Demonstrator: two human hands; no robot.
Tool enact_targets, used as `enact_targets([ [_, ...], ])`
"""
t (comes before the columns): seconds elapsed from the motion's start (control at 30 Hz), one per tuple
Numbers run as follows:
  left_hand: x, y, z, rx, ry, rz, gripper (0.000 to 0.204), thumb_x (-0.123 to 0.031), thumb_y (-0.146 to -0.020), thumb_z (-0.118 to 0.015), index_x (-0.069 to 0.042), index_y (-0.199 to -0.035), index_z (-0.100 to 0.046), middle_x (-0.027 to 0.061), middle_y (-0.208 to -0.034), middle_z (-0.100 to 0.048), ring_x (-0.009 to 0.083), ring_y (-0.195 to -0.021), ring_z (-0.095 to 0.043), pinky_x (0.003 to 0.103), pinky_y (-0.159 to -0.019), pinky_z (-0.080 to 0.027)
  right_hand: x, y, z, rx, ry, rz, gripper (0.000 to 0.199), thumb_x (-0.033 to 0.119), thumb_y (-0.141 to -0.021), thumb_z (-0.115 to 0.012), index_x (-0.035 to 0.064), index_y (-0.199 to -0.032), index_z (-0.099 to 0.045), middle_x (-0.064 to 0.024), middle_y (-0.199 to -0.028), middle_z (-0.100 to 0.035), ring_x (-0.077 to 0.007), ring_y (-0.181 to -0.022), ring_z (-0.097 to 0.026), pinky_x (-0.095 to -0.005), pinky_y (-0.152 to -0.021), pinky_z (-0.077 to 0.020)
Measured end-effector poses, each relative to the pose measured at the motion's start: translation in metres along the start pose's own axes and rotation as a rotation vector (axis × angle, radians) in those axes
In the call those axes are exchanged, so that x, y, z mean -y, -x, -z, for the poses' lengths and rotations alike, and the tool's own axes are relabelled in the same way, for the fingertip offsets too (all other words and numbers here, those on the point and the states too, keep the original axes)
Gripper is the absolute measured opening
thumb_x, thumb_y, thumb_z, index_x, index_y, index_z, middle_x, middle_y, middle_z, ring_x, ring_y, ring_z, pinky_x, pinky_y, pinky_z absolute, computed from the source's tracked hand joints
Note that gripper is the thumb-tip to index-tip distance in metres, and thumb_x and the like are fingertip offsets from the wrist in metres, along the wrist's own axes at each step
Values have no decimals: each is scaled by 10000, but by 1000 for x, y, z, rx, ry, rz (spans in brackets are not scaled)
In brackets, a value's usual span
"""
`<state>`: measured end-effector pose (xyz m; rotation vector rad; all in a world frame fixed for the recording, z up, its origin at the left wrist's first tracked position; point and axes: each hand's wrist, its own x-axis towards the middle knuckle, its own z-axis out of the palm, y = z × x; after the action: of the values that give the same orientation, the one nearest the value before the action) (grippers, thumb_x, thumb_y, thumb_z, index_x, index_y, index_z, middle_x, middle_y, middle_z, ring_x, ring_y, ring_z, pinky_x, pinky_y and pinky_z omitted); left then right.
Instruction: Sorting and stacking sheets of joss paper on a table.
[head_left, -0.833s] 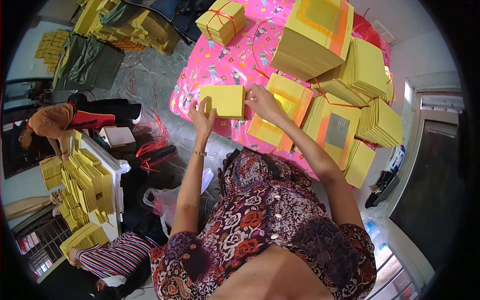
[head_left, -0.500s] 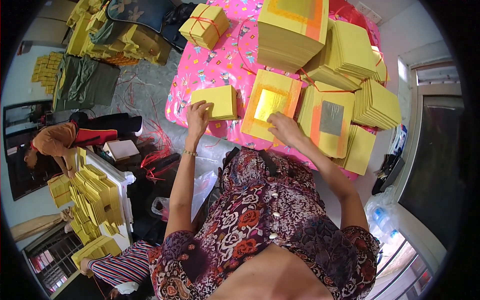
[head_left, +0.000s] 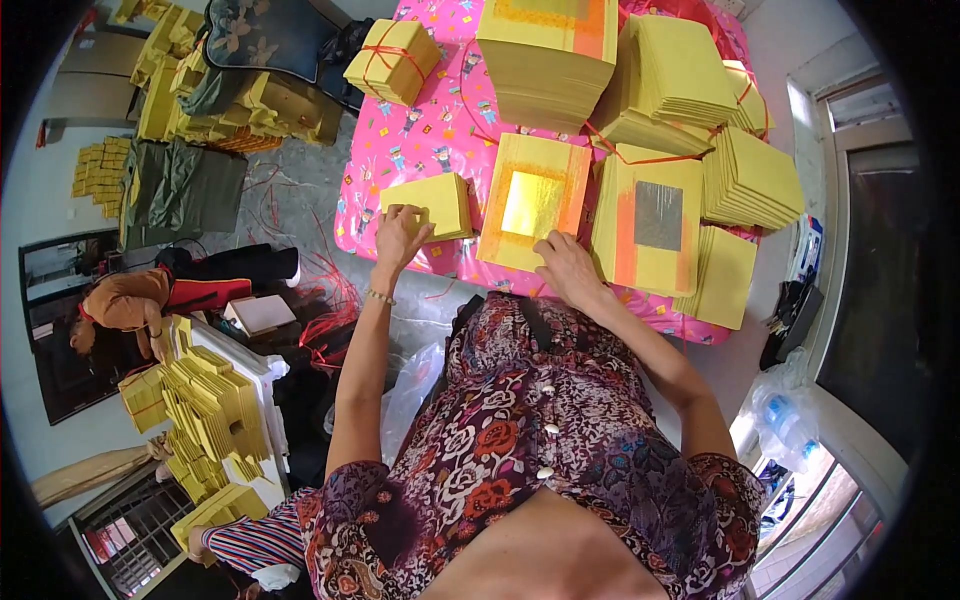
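Observation:
My left hand (head_left: 400, 238) rests on the left end of a short stack of plain yellow paper (head_left: 445, 205), its fingers apart and lightly bent on the top. To the right lies a yellow joss paper sheet (head_left: 498, 225) with an orange border and a shiny gold foil square in its middle. Bent fingers of my right hand (head_left: 566, 262) close on its lower right edge; the fingertips are partly hidden. Beside that hand is another yellow stack (head_left: 617, 230), whose top sheet has orange bands and a silver-grey rectangle.
A pink patterned cover (head_left: 420, 150) lies over the table. A tall stack (head_left: 545, 85), several yellow bundles (head_left: 672, 75) and a red-tied bundle (head_left: 392, 62) stand farther back. At left, a person (head_left: 130, 300) bends over a white table (head_left: 272, 400) with yellow paper piles.
My right hand has slid from the foil area down to the sheet's lower edge. My left hand stays on the small stack. The whole view has shifted slightly.

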<state>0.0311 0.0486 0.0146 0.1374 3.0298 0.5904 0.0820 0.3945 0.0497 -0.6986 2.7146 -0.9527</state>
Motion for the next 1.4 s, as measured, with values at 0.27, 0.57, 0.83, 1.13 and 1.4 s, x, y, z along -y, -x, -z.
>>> enact_targets([
  [0.27,4,-7,-4,5,-49,-36,407,-364,-791,-755,-91,-1072,-643,156,-1108,-579,363,-1017,-541,470,-865,-474,-1,7,10,-27,-146,-54,368,126,-817,-687,1,-1139,-561,-170,-1056,-510,-360,-1054,-539,-450,-893,-479],
  [0.57,5,-11,8,-27,50,-18,310,-319,-857,-687,-53,-1015,-664,199,-1032,-617,373,-948,-577,460,-838,-465,-42,-10,129,-486,-342,-296,230,206,-910,-653,59,-1083,-610,-93,-936,-640,-227,-868,-652,-348,-765,-508],
  [0.83,0,-22,11,-40,8,3,275,-302,-882,-653,-46,-980,-662,194,-892,-644,369,-876,-611,473,-790,-476,-175,-78,289,-787,-199,-442,585,484,-885,-650,-35,-1148,-589,-120,-993,-658,-175,-849,-637,-289,-729,-504],
  [1.13,1,-15,5,-23,-25,46,309,-302,-865,-673,-37,-1021,-642,196,-963,-636,367,-886,-620,471,-779,-492,-184,-102,309,-101,-745,-814,620,522,-827,-700,54,-1223,-607,-68,-1074,-686,-160,-861,-675,-300,-712,-563],
  [1.4,-4,-7,3,-28,-14,92,328,-307,-863,-680,-53,-1064,-628,185,-1043,-615,359,-946,-597,470,-812,-476,-189,-108,309,36,-810,-826,690,524,-800,-720,68,-1290,-554,-79,-1157,-662,-185,-947,-669,-317,-759,-553],
])
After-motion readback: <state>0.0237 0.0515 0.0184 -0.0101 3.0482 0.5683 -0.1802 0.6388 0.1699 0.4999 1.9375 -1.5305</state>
